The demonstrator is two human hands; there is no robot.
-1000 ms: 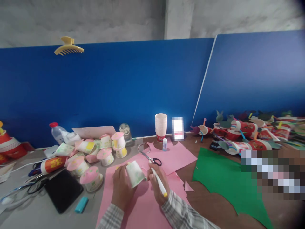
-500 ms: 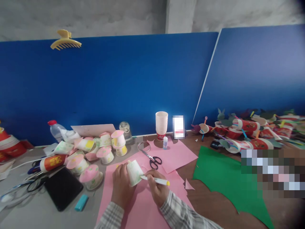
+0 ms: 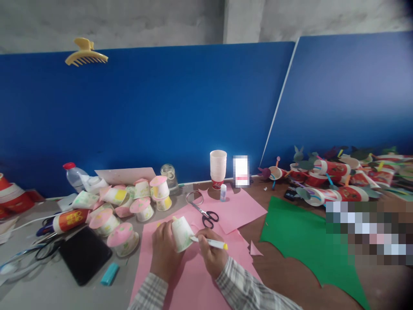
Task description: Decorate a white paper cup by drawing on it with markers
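Observation:
My left hand (image 3: 166, 247) is wrapped round a white paper cup (image 3: 182, 234) with faint green marks, tilted above pink paper (image 3: 190, 286). Between the fingers of my right hand (image 3: 211, 252) is a white marker (image 3: 214, 243) with a yellow end, its tip at the cup's right side. Black-handled scissors (image 3: 209, 218) lie just beyond on the pink sheets, and a small glue stick (image 3: 223, 193) stands behind them.
Decorated cups with pink tops (image 3: 123, 239), a black tablet-like object (image 3: 85, 255) and a blue cap (image 3: 110, 274) lie left. Stacked cups (image 3: 218, 169) stand behind. Green paper (image 3: 300, 245) and red cup figures (image 3: 334, 172) are on the right.
The marker's yellow end has shifted very slightly left and up with my right hand. My left hand keeps the cup in nearly the same place.

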